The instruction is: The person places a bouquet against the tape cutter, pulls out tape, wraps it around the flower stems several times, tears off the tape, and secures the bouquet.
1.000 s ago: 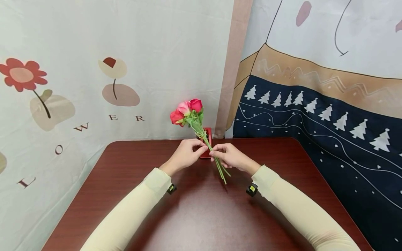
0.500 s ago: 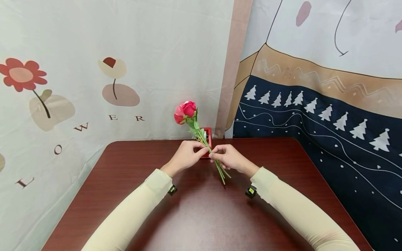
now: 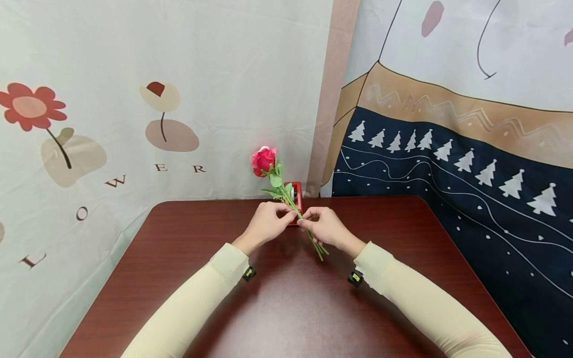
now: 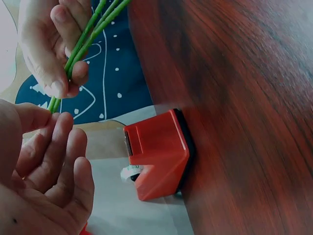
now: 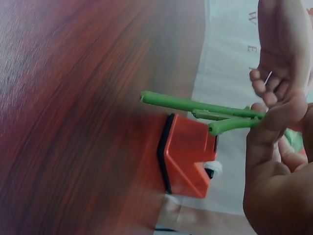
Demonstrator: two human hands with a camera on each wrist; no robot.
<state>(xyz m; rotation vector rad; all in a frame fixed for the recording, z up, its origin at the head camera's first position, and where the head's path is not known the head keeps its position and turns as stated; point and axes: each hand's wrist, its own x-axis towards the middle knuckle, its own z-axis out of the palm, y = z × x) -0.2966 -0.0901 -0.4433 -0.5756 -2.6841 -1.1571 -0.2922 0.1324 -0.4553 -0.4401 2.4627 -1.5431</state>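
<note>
A bunch of roses on green stems [image 5: 181, 103] is held aslant above the table, blossoms to the far left and cut ends toward me. In the head view a deep pink rose [image 3: 263, 161] faces front; a paler bit behind it is mostly hidden. My left hand [image 3: 266, 223] pinches the stems between thumb and index finger, its other fingers loosely bent in the left wrist view. Just below it on the stems, my right hand [image 3: 329, 228] pinches them too. Several centimetres behind the hands stands a red tape dispenser [image 4: 161, 156], partly covered by the flowers in the head view.
The dark red-brown wooden table [image 3: 286, 308] ends just behind the dispenser. White cloth [image 3: 224, 99] with printed flowers hangs behind it, and a navy cloth [image 3: 403, 169] with white trees hangs at the right.
The bunch has turned in my fingers: several blossoms showed spread out before, now one deep pink rose covers the others. Both hands have stayed nearly in place.
</note>
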